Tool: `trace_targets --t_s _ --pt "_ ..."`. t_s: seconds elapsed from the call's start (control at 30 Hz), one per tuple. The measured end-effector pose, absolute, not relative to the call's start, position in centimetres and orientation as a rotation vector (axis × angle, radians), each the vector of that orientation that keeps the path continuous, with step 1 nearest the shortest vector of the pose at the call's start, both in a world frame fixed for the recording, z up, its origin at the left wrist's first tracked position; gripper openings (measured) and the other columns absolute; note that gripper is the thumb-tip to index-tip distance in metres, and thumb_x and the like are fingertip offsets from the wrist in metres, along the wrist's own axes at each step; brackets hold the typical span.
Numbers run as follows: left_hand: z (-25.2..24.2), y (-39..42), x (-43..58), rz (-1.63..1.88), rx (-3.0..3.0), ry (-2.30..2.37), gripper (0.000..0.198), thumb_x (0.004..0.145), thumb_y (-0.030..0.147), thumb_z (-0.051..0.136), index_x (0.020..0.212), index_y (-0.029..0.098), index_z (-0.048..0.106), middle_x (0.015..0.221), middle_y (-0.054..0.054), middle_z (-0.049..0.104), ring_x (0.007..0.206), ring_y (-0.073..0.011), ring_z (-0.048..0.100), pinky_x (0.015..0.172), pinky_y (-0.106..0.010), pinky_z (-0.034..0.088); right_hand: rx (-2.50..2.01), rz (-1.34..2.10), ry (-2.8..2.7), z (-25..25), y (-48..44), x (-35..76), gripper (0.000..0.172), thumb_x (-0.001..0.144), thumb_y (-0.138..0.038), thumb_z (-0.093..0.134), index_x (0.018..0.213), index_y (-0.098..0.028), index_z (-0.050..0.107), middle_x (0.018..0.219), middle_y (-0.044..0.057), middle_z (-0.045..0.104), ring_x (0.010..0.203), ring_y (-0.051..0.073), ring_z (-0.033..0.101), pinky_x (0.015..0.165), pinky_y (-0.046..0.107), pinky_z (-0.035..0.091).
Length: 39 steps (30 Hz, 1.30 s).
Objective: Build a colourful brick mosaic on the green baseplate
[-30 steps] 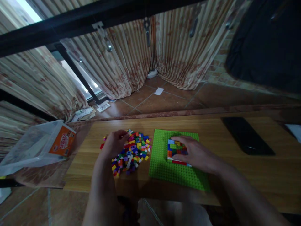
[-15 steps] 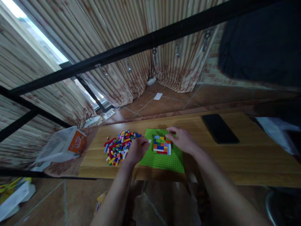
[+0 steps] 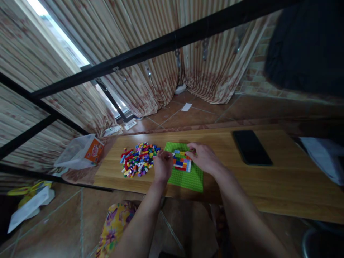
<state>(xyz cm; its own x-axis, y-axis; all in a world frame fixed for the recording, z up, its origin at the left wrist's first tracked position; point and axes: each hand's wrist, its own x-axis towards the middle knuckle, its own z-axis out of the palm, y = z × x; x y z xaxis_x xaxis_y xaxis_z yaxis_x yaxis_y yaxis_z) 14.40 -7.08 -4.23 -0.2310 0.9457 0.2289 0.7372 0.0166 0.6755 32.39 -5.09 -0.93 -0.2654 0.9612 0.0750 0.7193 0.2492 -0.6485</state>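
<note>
A green baseplate [image 3: 188, 178] lies on the wooden table [image 3: 268, 179], carrying a block of coloured bricks [image 3: 182, 163]. My left hand [image 3: 163, 165] rests over the plate's left edge, fingers pinched on a small white brick beside the block. My right hand [image 3: 203, 157] lies on the plate's right side, fingers curled against the block's far right corner. A heap of loose coloured bricks [image 3: 137, 159] sits left of the plate.
A black phone [image 3: 251, 147] lies face down at the right of the table. A clear plastic box with an orange label [image 3: 82, 152] sits off the table's left end. White paper [image 3: 322, 154] lies at the far right. Black bars cross overhead; curtains hang behind.
My left hand has left the loose heap and moved right to the brick block. My right hand shifted to the block's right corner. The camera has pulled back and turned.
</note>
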Motion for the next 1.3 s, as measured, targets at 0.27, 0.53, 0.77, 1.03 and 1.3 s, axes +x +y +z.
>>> trace_targets --t_s 0.27,0.53,0.77,1.03,1.3 --pt "-6.9 -7.5 16.1 1.335 1.466 1.958 0.016 0.074 0.008 0.053 0.071 0.018 0.066 0.080 -0.003 0.067 0.080 -0.0147 0.062 0.079 -0.027 0.050 -1.524 0.720 -2.119 -1.6 -5.2 31.8 0.030 0.087 -0.027 0.055 0.114 -0.017 0.064 0.108 0.011 0.072 0.098 0.023 0.067 0.087 0.034 0.048" --pt "-7.1 -7.7 16.7 1.387 1.189 1.828 0.012 0.077 0.016 0.059 0.085 0.016 0.068 0.084 -0.005 0.072 0.078 -0.0152 0.067 0.075 -0.027 0.052 -1.516 0.686 -2.140 -2.6 -4.7 30.7 0.029 0.088 -0.026 0.054 0.114 -0.019 0.064 0.109 0.010 0.071 0.099 0.021 0.065 0.089 0.034 0.047" --pt "-6.1 -7.3 16.5 1.403 0.942 1.721 0.030 0.071 0.008 0.065 0.100 0.012 0.063 0.086 -0.009 0.074 0.078 -0.0169 0.070 0.070 -0.026 0.054 -1.454 0.588 -2.298 -3.5 -4.7 29.9 0.034 0.086 -0.024 0.055 0.119 -0.018 0.062 0.110 0.011 0.066 0.105 0.024 0.059 0.095 0.038 0.042" --pt "-5.7 -6.8 16.0 1.228 1.011 1.862 0.031 0.069 0.009 0.067 0.100 0.011 0.065 0.084 -0.009 0.074 0.074 -0.0183 0.070 0.066 -0.026 0.054 -1.431 0.550 -2.380 -4.0 -4.7 29.3 0.041 0.086 -0.025 0.056 0.127 -0.022 0.057 0.113 0.012 0.063 0.107 0.028 0.053 0.096 0.042 0.040" --pt "-4.0 -6.7 15.7 1.061 1.161 1.974 0.025 0.066 0.006 0.067 0.091 0.009 0.070 0.084 -0.011 0.074 0.079 -0.0200 0.070 0.072 -0.028 0.053 -1.517 0.553 -2.340 -4.4 -4.6 28.7 0.037 0.085 -0.024 0.057 0.122 -0.026 0.059 0.117 0.009 0.063 0.112 0.026 0.052 0.096 0.040 0.040"
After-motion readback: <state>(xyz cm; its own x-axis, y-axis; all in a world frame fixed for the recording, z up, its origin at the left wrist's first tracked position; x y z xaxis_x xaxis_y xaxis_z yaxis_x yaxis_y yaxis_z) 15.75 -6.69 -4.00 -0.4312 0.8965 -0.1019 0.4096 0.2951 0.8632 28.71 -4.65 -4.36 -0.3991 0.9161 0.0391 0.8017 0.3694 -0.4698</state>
